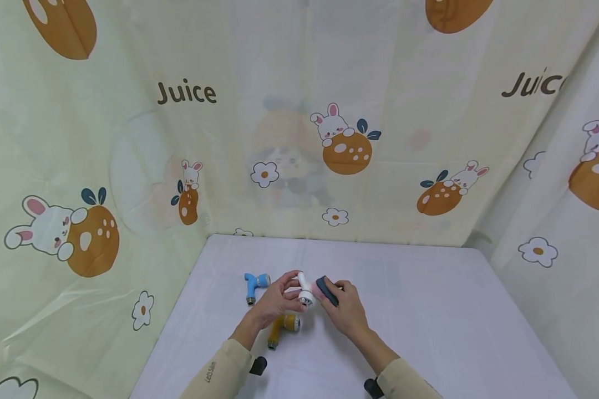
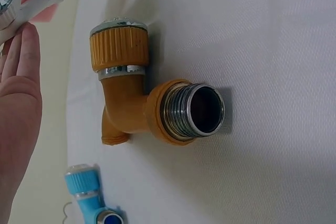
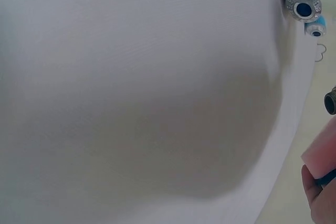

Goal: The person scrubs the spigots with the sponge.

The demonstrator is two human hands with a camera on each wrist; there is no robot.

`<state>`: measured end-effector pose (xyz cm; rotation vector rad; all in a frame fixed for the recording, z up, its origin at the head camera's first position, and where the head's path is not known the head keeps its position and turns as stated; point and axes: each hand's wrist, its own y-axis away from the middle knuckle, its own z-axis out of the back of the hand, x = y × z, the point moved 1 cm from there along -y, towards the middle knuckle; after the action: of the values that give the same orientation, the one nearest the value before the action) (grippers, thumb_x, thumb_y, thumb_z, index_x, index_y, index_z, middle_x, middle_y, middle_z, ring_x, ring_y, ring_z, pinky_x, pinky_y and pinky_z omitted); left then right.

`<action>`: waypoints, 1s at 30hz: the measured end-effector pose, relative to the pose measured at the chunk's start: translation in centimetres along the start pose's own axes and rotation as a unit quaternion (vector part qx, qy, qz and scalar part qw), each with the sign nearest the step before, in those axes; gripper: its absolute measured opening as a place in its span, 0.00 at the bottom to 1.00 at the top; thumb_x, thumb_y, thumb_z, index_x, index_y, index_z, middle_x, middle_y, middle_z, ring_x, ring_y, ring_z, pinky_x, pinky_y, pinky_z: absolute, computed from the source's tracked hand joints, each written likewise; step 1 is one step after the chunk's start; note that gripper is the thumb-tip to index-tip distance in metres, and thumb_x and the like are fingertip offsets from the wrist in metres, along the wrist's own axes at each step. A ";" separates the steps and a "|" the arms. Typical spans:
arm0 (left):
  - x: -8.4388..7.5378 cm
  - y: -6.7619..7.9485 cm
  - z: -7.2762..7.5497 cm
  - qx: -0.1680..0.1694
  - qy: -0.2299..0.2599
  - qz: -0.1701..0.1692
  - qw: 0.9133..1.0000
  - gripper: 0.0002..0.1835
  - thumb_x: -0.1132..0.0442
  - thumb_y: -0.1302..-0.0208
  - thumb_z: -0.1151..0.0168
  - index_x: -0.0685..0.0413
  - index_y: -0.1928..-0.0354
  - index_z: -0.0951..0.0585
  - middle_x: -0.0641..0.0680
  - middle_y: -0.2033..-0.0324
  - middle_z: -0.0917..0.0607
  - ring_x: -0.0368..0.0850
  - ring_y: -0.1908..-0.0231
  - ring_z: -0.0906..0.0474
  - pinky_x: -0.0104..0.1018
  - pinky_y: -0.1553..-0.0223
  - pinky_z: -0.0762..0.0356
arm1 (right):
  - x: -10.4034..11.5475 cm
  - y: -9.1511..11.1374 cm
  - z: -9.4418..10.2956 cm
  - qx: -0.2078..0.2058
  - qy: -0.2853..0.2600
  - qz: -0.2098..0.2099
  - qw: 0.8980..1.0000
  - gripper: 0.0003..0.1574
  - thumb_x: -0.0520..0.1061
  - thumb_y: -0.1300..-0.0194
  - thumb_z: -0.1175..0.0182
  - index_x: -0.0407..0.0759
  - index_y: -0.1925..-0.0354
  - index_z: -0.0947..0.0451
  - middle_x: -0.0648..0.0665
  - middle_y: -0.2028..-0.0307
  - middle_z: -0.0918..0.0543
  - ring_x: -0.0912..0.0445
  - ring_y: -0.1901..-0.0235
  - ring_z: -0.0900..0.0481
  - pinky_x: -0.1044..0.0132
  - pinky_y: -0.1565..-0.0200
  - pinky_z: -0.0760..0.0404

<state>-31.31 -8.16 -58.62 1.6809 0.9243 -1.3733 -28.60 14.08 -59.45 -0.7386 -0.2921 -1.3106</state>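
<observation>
My left hand point(image 1: 273, 303) holds a white tap point(image 1: 305, 289) between thumb and fingers, a little above the table. The threaded metal end of that tap shows in the left wrist view. My right hand point(image 1: 348, 311) grips a sponge point(image 1: 328, 291) with a dark back and a pink face. The pink face is turned towards the tap and appears to touch its side. Below my left wrist an orange-yellow tap point(image 2: 126, 98) lies on the table. A blue tap point(image 1: 252, 286) lies beyond it, left of my left hand.
A white cloth covers the table point(image 1: 429, 310). Behind and beside the table hangs a pale curtain point(image 1: 259, 127) printed with rabbits, oranges and flowers. Dark wrist straps or mounts sit at both of my sleeves.
</observation>
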 end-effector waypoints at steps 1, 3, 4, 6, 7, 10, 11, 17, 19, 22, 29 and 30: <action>0.0 0.0 0.0 0.000 0.001 -0.001 1.000 0.50 0.77 0.43 0.26 0.45 0.21 0.37 0.62 0.30 0.27 0.57 0.30 0.25 0.48 0.40 0.18 | -0.1 0.0 0.0 0.002 0.003 -0.003 1.000 0.32 0.55 0.32 0.35 0.50 0.31 0.22 0.37 0.43 0.21 0.45 0.49 0.24 0.53 0.53 0.22; 0.1 -0.1 0.1 -0.001 0.001 -0.004 1.000 0.50 0.77 0.43 0.26 0.45 0.21 0.37 0.62 0.30 0.28 0.57 0.30 0.25 0.48 0.40 0.18 | -0.2 0.1 0.1 0.008 0.008 -0.009 1.000 0.33 0.54 0.32 0.35 0.50 0.31 0.22 0.37 0.43 0.21 0.45 0.48 0.24 0.53 0.51 0.22; 0.0 -0.1 0.1 -0.001 0.001 -0.004 1.000 0.50 0.77 0.44 0.25 0.46 0.21 0.38 0.62 0.30 0.27 0.57 0.30 0.25 0.48 0.40 0.18 | -0.3 0.0 0.1 0.009 0.010 -0.010 1.000 0.33 0.54 0.32 0.35 0.50 0.31 0.22 0.37 0.43 0.21 0.45 0.48 0.24 0.53 0.51 0.22; 0.0 -0.1 0.1 -0.004 -0.001 -0.004 1.000 0.51 0.76 0.43 0.25 0.47 0.21 0.38 0.61 0.31 0.27 0.57 0.30 0.25 0.47 0.40 0.18 | -0.4 0.0 0.0 0.009 0.013 -0.009 1.000 0.33 0.53 0.32 0.35 0.49 0.31 0.22 0.37 0.43 0.21 0.45 0.49 0.25 0.53 0.52 0.22; 0.0 0.0 0.1 -0.006 -0.002 -0.005 1.000 0.50 0.75 0.43 0.25 0.46 0.21 0.38 0.61 0.31 0.26 0.57 0.30 0.25 0.47 0.40 0.18 | -0.4 0.0 0.0 0.009 0.015 -0.008 1.000 0.33 0.52 0.33 0.35 0.49 0.31 0.22 0.37 0.43 0.21 0.46 0.49 0.25 0.53 0.53 0.22; 0.0 0.0 0.0 -0.012 -0.003 -0.003 1.000 0.49 0.74 0.43 0.25 0.46 0.21 0.37 0.62 0.31 0.27 0.57 0.31 0.24 0.46 0.40 0.18 | -0.5 0.0 0.0 0.003 0.019 -0.006 1.000 0.33 0.51 0.34 0.36 0.48 0.32 0.21 0.37 0.45 0.21 0.46 0.50 0.25 0.54 0.54 0.23; 0.1 0.0 0.0 -0.013 -0.005 -0.004 1.000 0.49 0.74 0.42 0.25 0.46 0.21 0.37 0.63 0.31 0.27 0.57 0.31 0.24 0.46 0.40 0.18 | -0.5 0.0 0.0 0.002 0.018 -0.007 1.000 0.33 0.51 0.34 0.36 0.48 0.32 0.21 0.37 0.45 0.21 0.46 0.51 0.25 0.54 0.54 0.23; 0.2 -0.2 0.1 -0.039 -0.028 -0.004 0.999 0.45 0.68 0.38 0.27 0.51 0.21 0.37 0.61 0.32 0.25 0.54 0.35 0.21 0.45 0.37 0.19 | -0.6 0.1 -0.2 0.005 -0.007 -0.020 1.000 0.38 0.51 0.31 0.38 0.45 0.26 0.29 0.34 0.40 0.24 0.42 0.45 0.26 0.48 0.48 0.22; 0.2 -0.2 0.1 -0.050 -0.035 -0.001 0.998 0.43 0.66 0.36 0.28 0.52 0.22 0.37 0.60 0.32 0.25 0.52 0.36 0.21 0.45 0.36 0.20 | -0.6 0.2 -0.2 0.006 -0.031 -0.023 0.999 0.39 0.51 0.29 0.40 0.43 0.24 0.33 0.33 0.37 0.27 0.41 0.41 0.27 0.45 0.44 0.22; 0.2 -0.2 0.2 -0.060 -0.037 0.006 0.998 0.41 0.64 0.35 0.29 0.54 0.22 0.36 0.60 0.32 0.24 0.50 0.39 0.20 0.44 0.35 0.21 | -0.4 0.3 -0.2 0.003 -0.074 -0.013 0.997 0.39 0.51 0.26 0.42 0.46 0.21 0.38 0.32 0.34 0.30 0.40 0.38 0.28 0.42 0.40 0.23; 0.0 -0.3 0.2 -0.056 0.038 0.016 0.998 0.40 0.58 0.30 0.31 0.55 0.22 0.37 0.60 0.31 0.23 0.49 0.37 0.19 0.41 0.34 0.24 | 0.6 0.6 0.1 -0.002 -0.151 0.090 0.984 0.41 0.49 0.25 0.41 0.55 0.19 0.41 0.36 0.29 0.32 0.42 0.35 0.29 0.39 0.38 0.22; 0.0 -0.3 0.2 -0.051 0.046 0.014 0.998 0.39 0.57 0.30 0.32 0.55 0.21 0.37 0.59 0.30 0.24 0.49 0.36 0.20 0.41 0.33 0.24 | 0.9 0.7 0.1 0.000 -0.153 0.106 0.983 0.41 0.49 0.25 0.41 0.55 0.20 0.40 0.38 0.29 0.32 0.43 0.34 0.29 0.39 0.38 0.22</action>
<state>-31.67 -8.23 -58.70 1.6838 1.0019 -1.2189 -27.72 13.55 -59.04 -0.9463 -0.4468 -0.9948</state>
